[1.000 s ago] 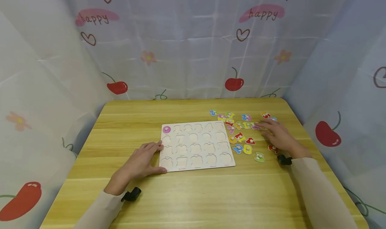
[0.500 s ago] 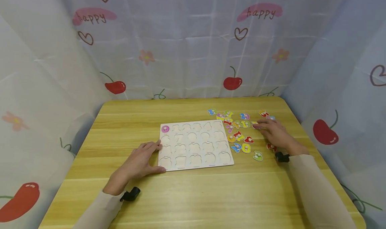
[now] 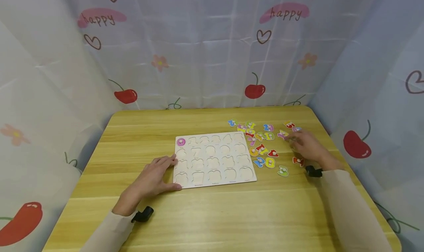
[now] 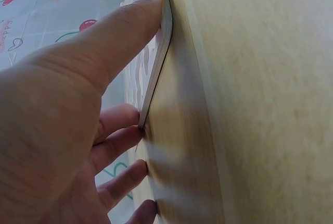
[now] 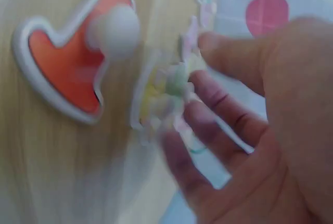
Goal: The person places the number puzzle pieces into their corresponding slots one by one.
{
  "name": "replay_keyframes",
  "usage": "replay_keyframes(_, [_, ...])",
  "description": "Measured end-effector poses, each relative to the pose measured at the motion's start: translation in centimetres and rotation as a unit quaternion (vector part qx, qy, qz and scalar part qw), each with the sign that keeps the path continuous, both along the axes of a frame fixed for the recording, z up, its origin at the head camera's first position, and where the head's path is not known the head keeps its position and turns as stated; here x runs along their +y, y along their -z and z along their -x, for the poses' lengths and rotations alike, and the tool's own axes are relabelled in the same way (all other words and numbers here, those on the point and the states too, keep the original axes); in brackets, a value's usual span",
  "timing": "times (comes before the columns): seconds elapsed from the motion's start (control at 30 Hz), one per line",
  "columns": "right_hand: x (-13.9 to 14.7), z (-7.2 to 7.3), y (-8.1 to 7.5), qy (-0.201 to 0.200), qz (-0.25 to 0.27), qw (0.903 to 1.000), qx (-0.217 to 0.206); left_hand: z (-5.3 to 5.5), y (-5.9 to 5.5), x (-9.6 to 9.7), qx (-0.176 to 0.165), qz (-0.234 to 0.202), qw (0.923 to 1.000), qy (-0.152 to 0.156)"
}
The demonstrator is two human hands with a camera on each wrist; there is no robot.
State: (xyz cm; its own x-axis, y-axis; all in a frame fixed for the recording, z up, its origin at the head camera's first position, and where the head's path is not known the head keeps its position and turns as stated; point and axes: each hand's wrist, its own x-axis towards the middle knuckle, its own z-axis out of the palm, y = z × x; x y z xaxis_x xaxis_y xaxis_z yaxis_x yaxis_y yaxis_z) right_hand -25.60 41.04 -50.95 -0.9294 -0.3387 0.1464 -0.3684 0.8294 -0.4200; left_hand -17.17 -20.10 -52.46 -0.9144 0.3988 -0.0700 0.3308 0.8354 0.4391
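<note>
In the head view, a white number puzzle board (image 3: 215, 159) lies mid-table, with a pink ring-shaped piece (image 3: 181, 142) in its far-left recess. My left hand (image 3: 150, 180) rests at the board's left edge, thumb on the near corner and fingertips against the side; the left wrist view shows the thumb (image 4: 125, 28) on the rim. My right hand (image 3: 308, 149) hovers at the right, fingertips beside a pink-and-yellow number piece (image 3: 282, 134). In the blurred right wrist view, thumb and fingers of the right hand (image 5: 244, 109) are apart, with a purple piece (image 5: 190, 37) by the thumb tip.
Several knobbed number pieces lie right of the board, including a yellow one (image 3: 269, 162) and a green one (image 3: 283, 171). A red piece (image 3: 298, 161) lies below the right hand. A printed curtain (image 3: 212, 60) surrounds the wooden table (image 3: 215, 222).
My right hand has drawn back slightly to the right, so the pink-and-yellow piece, mostly covered half a second ago, shows more fully and sits at a different angle. The left hand stays at the board.
</note>
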Motion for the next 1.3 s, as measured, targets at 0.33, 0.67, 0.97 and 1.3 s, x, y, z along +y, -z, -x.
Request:
replay_keyframes(0.33, [1.6, -2.6, -1.8, 0.016, 0.019, 0.9928, -0.117, -0.1, -0.7, -0.6, 0.012, 0.002, 0.9999, -0.006])
replay_keyframes(0.67, [0.3, -2.8, -2.3, -0.016, 0.003, 0.9932, -0.115, 0.2, -0.8, -1.0, 0.006, 0.001, 0.9999, -0.009])
replay_keyframes(0.97, [-4.0, -2.0, -3.2, -0.03, 0.023, 0.9991, -0.021, 0.4, -1.1, -0.8, 0.008, 0.008, 0.9999, 0.009])
replay_keyframes(1.3, [-13.0, -0.2, -2.5, -0.062, 0.111, 0.9917, -0.022, 0.8, -1.6, 0.0, -0.009, 0.032, 0.9991, 0.025])
